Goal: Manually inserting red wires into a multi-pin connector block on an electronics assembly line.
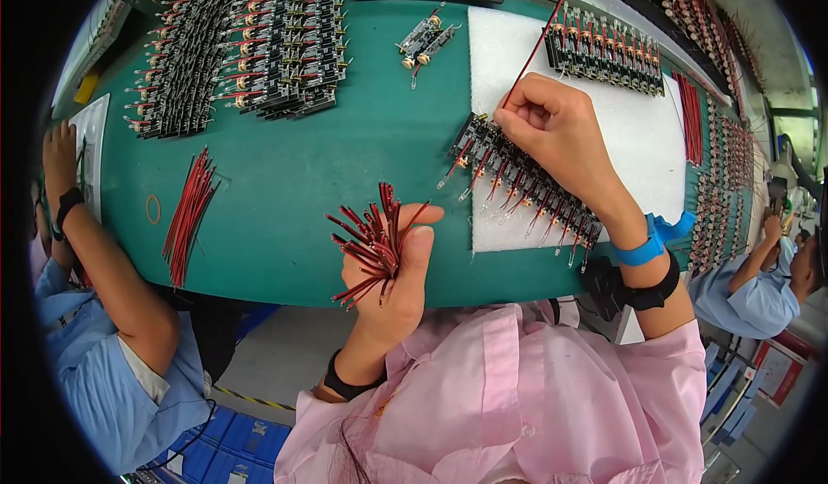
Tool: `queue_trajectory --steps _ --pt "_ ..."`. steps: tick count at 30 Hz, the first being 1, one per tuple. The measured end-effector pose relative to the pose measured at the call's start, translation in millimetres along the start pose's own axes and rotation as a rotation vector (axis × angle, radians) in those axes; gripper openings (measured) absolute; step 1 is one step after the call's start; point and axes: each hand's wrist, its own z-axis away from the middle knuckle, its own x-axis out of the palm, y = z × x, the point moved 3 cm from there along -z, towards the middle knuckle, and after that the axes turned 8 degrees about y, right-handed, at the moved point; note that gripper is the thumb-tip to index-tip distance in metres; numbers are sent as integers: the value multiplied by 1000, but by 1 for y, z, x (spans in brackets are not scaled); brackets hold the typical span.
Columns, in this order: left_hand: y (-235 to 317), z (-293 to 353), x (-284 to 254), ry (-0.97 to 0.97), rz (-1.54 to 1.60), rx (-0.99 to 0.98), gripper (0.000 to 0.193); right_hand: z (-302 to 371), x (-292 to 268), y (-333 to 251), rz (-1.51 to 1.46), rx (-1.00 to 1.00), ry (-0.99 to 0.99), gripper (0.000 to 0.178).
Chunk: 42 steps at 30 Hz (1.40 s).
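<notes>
My left hand (398, 298) is closed round a thick bundle of red and black wires (366, 247), their ends fanning out above the fist. Between the thumb and fingers of my right hand (561, 126) is one thin red wire (545, 37), slanting up to the right. That hand is over the far left part of a panel of black circuit boards (536, 189), where it hides some of the boards. Short red leads with clear tips stick out along the panel's near side. The panel lies at an angle, partly on a white foam sheet (634, 147).
Stacks of circuit board panels (293, 48) stand at the far left of the green table (276, 165). Nearer lie a wire bundle (190, 216) and a rubber band (153, 210). Another panel (604, 53) rests on the foam. A co-worker's arm (112, 260) reaches in at left.
</notes>
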Motion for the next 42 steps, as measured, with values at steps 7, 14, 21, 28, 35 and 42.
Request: queue_trajectory --steps 7,14,21,28,35,42 --pt "-1 0 1 -5 16 -2 16 0 -1 0 -19 -25 -38 7" --pt "-2 0 3 31 25 9 16 3 2 -1 60 -209 -5 6" --pt "3 -2 -6 69 333 -25 16 14 -2 -14 217 -363 -19 6" --pt "15 -9 -13 160 644 -175 24 23 -6 -23 329 -406 -74 12" --pt "47 20 -18 -19 663 17 25 61 -61 -36 389 -299 35 32" --pt "43 -31 -11 13 -313 -34 26 112 -83 -18 400 -148 160 42"
